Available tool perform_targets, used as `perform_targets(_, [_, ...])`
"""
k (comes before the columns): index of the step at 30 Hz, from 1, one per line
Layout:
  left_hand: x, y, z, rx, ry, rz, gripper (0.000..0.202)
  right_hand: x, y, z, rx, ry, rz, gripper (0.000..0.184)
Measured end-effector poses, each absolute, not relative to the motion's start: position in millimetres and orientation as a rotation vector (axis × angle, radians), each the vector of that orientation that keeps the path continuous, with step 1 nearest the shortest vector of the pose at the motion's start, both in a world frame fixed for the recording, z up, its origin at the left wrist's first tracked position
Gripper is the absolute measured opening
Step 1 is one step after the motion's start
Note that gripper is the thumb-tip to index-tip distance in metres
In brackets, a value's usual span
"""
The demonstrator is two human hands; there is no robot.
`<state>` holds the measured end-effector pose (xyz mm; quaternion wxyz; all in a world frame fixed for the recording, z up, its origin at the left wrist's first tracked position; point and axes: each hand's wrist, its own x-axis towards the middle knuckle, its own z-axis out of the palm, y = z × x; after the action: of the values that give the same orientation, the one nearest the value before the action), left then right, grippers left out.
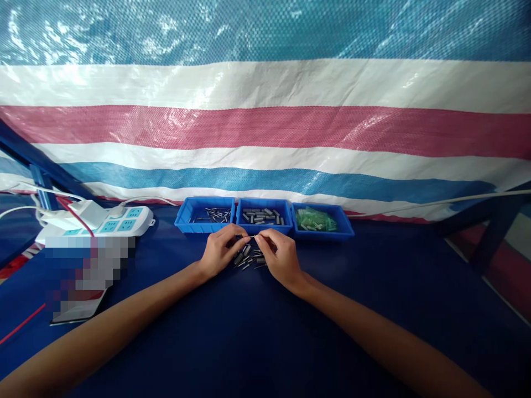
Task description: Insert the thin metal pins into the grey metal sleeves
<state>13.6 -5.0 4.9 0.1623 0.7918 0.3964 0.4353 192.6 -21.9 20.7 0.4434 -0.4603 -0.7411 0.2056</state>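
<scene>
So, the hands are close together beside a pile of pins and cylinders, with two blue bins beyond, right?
One mistake: the head view shows three blue bins beyond, not two. The left hand and right hand are close together beside the pile of pins and cylinders.

Place looks like an assembly workshop. Three blue bins (264, 204) of loose parts (261, 216) sit at centre on a dark tabletop (265, 326); power strip (135, 224) at left, striped plastic sheeting (265, 127) across upper frame.

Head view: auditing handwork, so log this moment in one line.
left hand: pinching thin part; right hand: same part; below: loose parts; behind: blue bins
</scene>
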Motion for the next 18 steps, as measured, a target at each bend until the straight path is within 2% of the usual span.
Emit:
perform_targets(12, [10.5,-11.8,2.2,2.057,1.029,1.301,0.011,193.0,-22.8,1.8,-1.140,-1.948,0.478,0.034])
perform_targets(18, [11.2,-12.6,-3.4,1.891,1.002,1.341,0.011,193.9,-23.5,4.5,-1.149,-1.924,0.481,0.028])
